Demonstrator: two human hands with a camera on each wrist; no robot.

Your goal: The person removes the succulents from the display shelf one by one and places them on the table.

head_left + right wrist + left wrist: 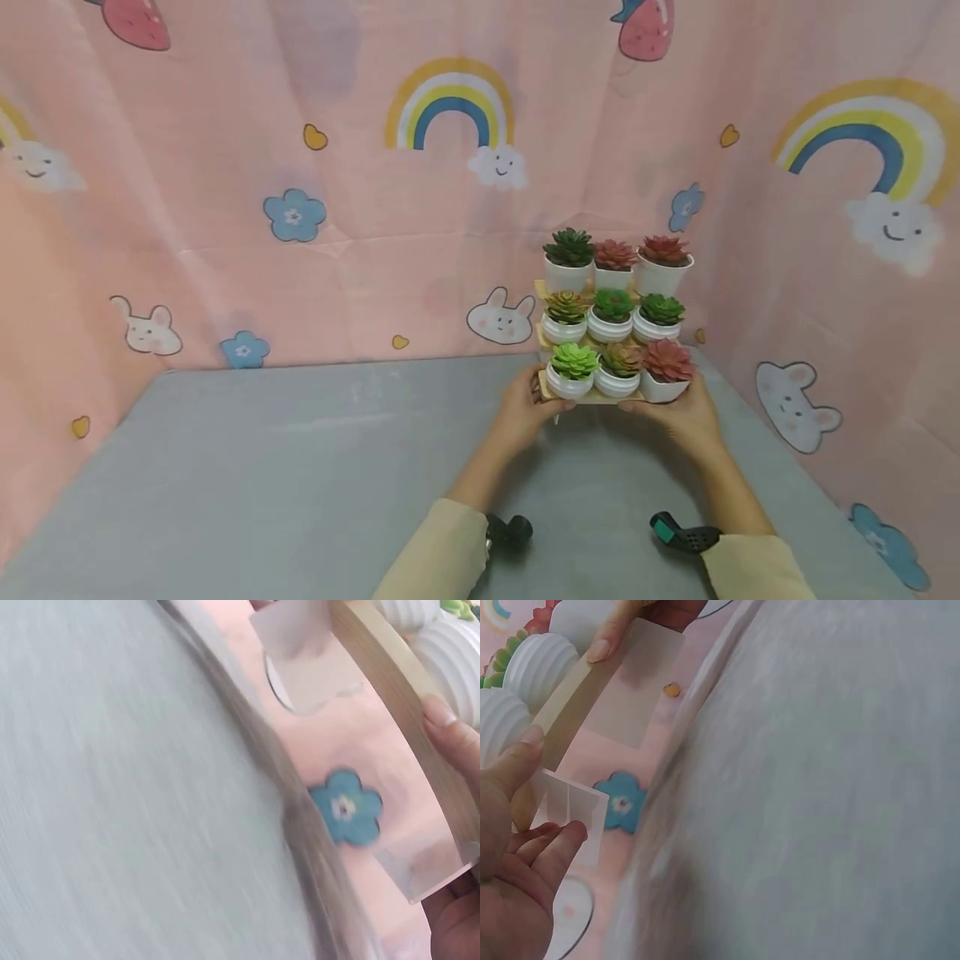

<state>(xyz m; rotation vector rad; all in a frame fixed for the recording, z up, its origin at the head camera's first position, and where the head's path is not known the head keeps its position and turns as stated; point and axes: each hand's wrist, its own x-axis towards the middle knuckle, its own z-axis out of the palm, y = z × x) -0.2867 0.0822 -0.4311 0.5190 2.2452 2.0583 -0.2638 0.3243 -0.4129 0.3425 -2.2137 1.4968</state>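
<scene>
Tiered wooden stand (602, 399), nine potted succulents (611, 310) in three rows, held up near worktop (315, 467) far right corner. Left hand (520, 412) grip: holding stand's left end. Right hand (696, 421) grip: holding right end. Pink curtain (360, 283) behind.

My left forearm (480, 471) slants up and rightward; my right forearm (731, 492) slants up and leftward. Both bare below the cream cuffs. Left grip (522, 410) and right grip (693, 421) face one another, near level, thumbs apart, both clasping. On my left wrist feed: left thumb (521, 761) laid forward, fingers (559, 851) bent beneath. On my right: right thumb (454, 735) extended, fingers lower, partly cropped.
</scene>
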